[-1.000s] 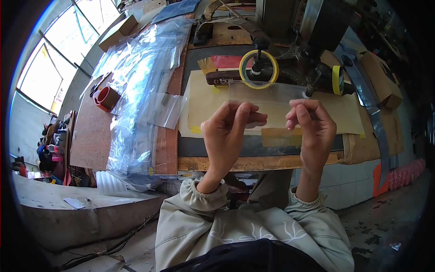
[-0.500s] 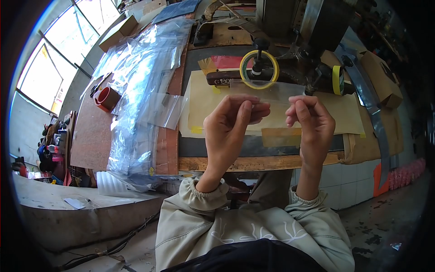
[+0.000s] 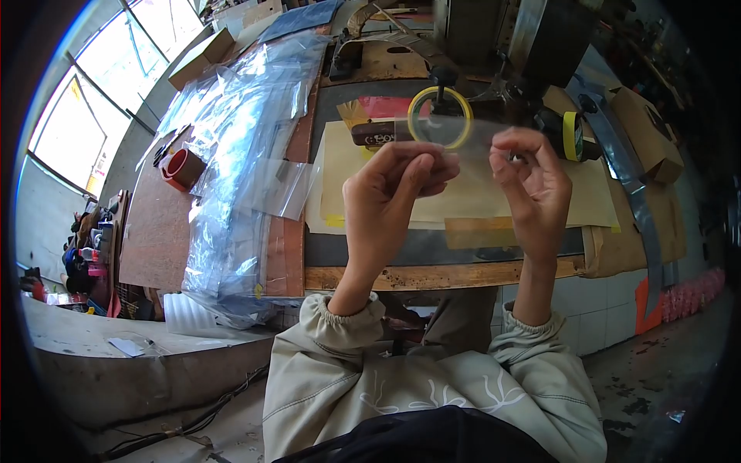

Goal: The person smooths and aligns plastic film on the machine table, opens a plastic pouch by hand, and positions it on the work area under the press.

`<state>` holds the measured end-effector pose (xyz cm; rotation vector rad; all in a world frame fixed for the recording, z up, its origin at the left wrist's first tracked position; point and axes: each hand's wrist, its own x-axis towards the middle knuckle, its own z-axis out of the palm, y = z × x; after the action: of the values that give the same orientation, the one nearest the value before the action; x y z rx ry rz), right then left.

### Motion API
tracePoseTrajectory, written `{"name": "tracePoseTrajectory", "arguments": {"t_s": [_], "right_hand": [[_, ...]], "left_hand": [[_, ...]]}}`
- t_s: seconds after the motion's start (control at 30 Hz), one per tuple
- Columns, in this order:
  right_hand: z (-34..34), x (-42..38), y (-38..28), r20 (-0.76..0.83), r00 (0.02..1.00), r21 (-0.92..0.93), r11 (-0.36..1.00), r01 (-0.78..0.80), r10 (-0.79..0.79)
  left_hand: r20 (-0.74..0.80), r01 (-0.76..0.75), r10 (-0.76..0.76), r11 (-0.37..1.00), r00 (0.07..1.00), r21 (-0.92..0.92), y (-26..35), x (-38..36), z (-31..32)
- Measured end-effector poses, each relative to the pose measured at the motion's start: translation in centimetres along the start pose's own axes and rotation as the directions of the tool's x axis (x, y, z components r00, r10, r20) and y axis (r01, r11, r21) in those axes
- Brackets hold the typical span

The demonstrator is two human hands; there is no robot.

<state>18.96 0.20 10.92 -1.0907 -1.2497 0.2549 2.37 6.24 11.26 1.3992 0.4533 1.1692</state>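
Note:
A thin clear plastic sheet [image 3: 471,137], partly blurred, spans the space between my two hands, above the cream paper [image 3: 478,193]. My left hand [image 3: 394,185] pinches its left end with thumb and fingers pressed together. At its right end is my right hand [image 3: 532,181], its fingers curled and the thumb a little apart; whether it grips the sheet is unclear. Just behind the sheet, a yellow tape roll [image 3: 469,116] hangs on a black knob of the dark machine arm [image 3: 374,134].
A second yellow tape roll [image 3: 570,136] sits on the machine at the right. Clear plastic bags [image 3: 231,170] cover the left of the bench, near a brown tape roll [image 3: 183,169]. A wooden edge [image 3: 440,276] runs along the front. Cardboard [image 3: 648,135] lies at the right.
Both hands have risen slightly, with the sheet moving up between them. My right hand's thumb and fingers have spread a little.

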Motion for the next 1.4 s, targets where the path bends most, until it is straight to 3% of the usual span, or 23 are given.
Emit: {"name": "tracePoseTrajectory", "arguments": {"t_s": [0.2, 0.27, 0.43, 0.5, 0.6, 0.63, 0.67, 0.97, 1.27, 1.4], "right_hand": [[-0.4, 2.5, -1.6, 0.073, 0.982, -0.274, 0.943, 0.190, -0.177], [0.2, 3.4, -1.9, 0.023, 0.950, -0.376, 0.878, 0.297, -0.311], [0.9, 7.5, -2.3, -0.006, 0.722, -0.586, 0.587, 0.559, -0.692], [0.6, 9.0, -2.2, -0.050, 0.784, -0.437, 0.719, 0.540, -0.619], [0.4, 11.2, -3.1, -0.050, 0.856, -0.204, 0.844, 0.495, -0.514], [0.3, 11.6, -3.7, -0.051, 0.899, -0.093, 0.898, 0.430, -0.436], [0.4, 12.0, -4.0, -0.041, 0.934, 0.019, 0.934, 0.356, -0.355], [-0.1, 12.8, -2.3, -0.032, 0.986, 0.173, 0.971, 0.166, -0.163], [0.2, 12.7, -1.7, -0.067, 0.980, 0.185, 0.963, 0.195, -0.185], [-0.4, 13.1, -1.3, 0.103, 0.916, 0.175, 0.913, 0.368, -0.389]], "left_hand": [[0.016, -0.113, 0.112, 0.989, 0.994, 0.092, 1.0, 1.9, 0.0], [0.016, -0.183, 0.182, 0.978, 0.983, 0.102, 1.5, 2.7, 0.0], [0.055, -0.400, 0.397, 0.912, 0.916, 0.092, 3.5, 6.4, 0.0], [0.088, -0.473, 0.465, 0.867, 0.881, 0.157, 4.5, 7.7, -0.1], [0.054, -0.182, 0.177, 0.974, 0.983, 0.131, 6.2, 9.5, 0.2], [0.128, -0.464, 0.448, 0.875, 0.885, 0.138, 5.2, 10.5, -0.3], [0.147, -0.446, 0.426, 0.884, 0.893, 0.142, 5.3, 10.8, -0.6], [0.205, -0.343, 0.312, 0.929, 0.928, 0.139, 4.2, 12.5, -2.1], [0.114, -0.375, 0.358, 0.896, 0.927, 0.236, 4.4, 12.3, -1.8], [0.072, -0.412, 0.408, 0.875, 0.910, 0.253, 4.5, 12.4, -2.2]]}}
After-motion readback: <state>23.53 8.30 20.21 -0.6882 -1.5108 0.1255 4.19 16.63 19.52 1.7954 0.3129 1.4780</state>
